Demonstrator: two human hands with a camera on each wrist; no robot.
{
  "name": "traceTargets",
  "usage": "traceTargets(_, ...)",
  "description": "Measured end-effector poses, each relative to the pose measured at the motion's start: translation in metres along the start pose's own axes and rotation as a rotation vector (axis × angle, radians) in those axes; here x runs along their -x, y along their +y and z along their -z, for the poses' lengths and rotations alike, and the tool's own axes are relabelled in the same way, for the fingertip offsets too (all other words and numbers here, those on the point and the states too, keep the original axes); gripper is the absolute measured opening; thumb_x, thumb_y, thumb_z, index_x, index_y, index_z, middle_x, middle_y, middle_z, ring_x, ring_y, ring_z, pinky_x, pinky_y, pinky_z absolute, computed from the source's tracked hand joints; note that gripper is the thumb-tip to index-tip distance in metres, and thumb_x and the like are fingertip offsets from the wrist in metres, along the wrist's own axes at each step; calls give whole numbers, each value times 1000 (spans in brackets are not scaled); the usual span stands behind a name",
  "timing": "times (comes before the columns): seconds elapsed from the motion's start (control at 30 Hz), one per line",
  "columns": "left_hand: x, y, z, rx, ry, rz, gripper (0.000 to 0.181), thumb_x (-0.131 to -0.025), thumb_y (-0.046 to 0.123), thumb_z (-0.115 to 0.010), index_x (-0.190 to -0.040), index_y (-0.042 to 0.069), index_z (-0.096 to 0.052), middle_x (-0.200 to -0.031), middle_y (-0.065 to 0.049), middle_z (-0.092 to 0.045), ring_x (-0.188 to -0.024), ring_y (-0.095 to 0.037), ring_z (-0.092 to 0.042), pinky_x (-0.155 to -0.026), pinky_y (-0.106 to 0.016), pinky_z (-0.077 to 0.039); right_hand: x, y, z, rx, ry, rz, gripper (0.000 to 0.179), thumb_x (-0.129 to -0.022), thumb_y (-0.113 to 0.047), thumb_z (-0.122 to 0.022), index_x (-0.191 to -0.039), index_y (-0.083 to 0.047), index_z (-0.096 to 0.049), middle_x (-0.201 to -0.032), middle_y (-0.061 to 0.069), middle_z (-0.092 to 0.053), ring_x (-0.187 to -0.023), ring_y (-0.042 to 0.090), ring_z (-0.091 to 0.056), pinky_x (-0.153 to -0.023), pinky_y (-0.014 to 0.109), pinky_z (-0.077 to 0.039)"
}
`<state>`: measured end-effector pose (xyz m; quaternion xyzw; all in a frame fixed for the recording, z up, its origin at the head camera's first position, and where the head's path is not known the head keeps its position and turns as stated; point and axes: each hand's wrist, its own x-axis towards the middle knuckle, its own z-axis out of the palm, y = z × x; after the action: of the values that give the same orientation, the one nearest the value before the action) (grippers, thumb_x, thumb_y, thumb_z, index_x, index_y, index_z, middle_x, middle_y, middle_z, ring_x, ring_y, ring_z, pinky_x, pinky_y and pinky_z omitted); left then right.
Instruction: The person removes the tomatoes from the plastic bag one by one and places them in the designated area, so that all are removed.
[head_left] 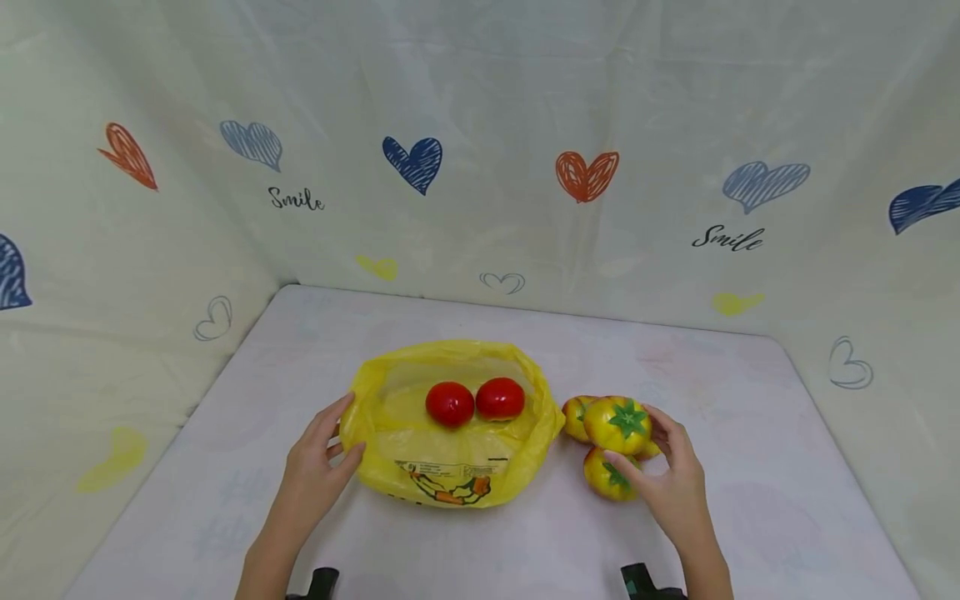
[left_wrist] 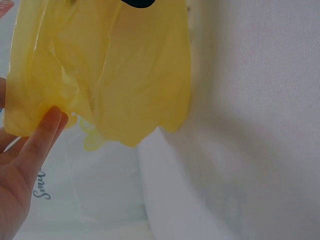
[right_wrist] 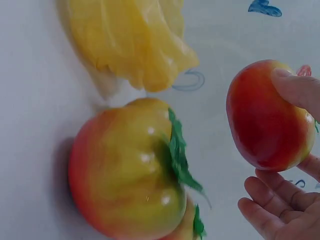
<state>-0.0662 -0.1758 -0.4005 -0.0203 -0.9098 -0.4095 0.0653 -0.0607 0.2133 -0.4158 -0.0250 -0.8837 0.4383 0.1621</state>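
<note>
A yellow plastic bag (head_left: 457,446) lies mouth up on the table, with two red tomatoes (head_left: 450,405) inside it. My left hand (head_left: 318,458) pinches the bag's left edge between thumb and fingers; in the left wrist view the fingers (left_wrist: 42,137) press the thin film. To the right of the bag, my right hand (head_left: 671,471) grips a yellow-and-red tomato (head_left: 617,423) with a green leafy top. The right wrist view shows this tomato's red underside (right_wrist: 265,120) between thumb and fingers. Below it on the table sits another yellow tomato (right_wrist: 127,172).
Several yellow-red tomatoes are clustered at the bag's right side, one of them (head_left: 576,418) close against it. Behind the white table (head_left: 420,317) hangs a pale curtain (head_left: 495,100) printed with hearts. Dark wrist mounts (head_left: 322,582) show at the lower edge.
</note>
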Motion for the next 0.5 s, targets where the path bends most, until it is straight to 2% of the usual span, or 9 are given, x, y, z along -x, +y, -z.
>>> traceTargets(0.1,0,1,0,2,-1,2,61,-85,2,-62,-141,6,-37,-138,-17,-43,-110,-34,-54,-85,-44,-53,0,15,6,5,34,-43,76,-69,-14,-82,-132,-5,-43,-127,11,-50,-107,0,-45,-97,-2,-30)
traceTargets(0.2,1,1,1,1,0,2,61,-85,2,-62,-141,6,-37,-137,-17,-43,-110,-34,-54,-85,-44,-53,-1,51,7,18,72,-53,78,-69,-17,-82,-135,-9,-42,-130,11,-49,-110,10,-48,-103,8,-34)
traceTargets(0.27,1,1,1,3,0,0,61,-85,2,-62,-141,6,-37,-137,-17,-43,-110,-34,-54,-85,-44,-53,-1,80,6,48,100,-62,81,-68,-23,-83,-137,-16,-41,-132,7,-49,-112,10,-48,-103,9,-35)
traceTargets(0.33,0,0,0,3,0,-1,61,-85,2,-62,-141,6,-37,-137,-17,-43,-110,-34,-54,-85,-44,-53,-2,109,5,88,128,-76,82,-67,-30,-83,-137,-25,-40,-132,1,-49,-111,6,-47,-99,3,-33)
traceTargets(0.4,0,0,0,3,0,-2,61,-85,2,-62,-141,7,-37,-137,-17,-43,-110,-34,-54,-85,-44,-53,-1,127,5,134,138,-120,84,-66,-38,-82,-137,-32,-38,-133,-5,-49,-110,3,-45,-92,-4,-30)
traceTargets(0.5,0,-1,0,2,0,-1,61,-85,2,-62,-141,6,-37,-138,-17,-43,-110,-34,-54,-85,-43,-54,1,142,9,167,143,-194,86,-65,-44,-81,-138,-36,-35,-134,-10,-46,-110,6,-44,-88,-6,-29)
